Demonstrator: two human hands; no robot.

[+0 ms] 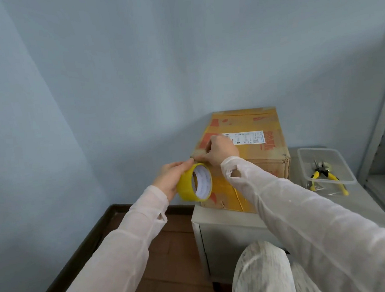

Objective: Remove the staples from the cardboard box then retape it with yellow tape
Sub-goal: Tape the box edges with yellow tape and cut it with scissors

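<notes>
A cardboard box [255,156] with red print, a white shipping label and yellow tape over its top stands on a white cabinet. My left hand [172,176] grips a roll of yellow tape [194,183] beside the box's near left corner. My right hand [221,149] rests on the box's top left edge, its fingertips pinched at the corner where the tape end meets the box. Whether the fingers hold the tape end is too small to tell.
The white cabinet [219,225] carries the box. To the right, a clear plastic tray [327,152] holds yellow-handled pliers [324,174]. A grey shelf frame [381,134] stands at the far right. Blue walls close the corner; brown tiled floor [170,248] lies at the left. My knee [260,270] is below.
</notes>
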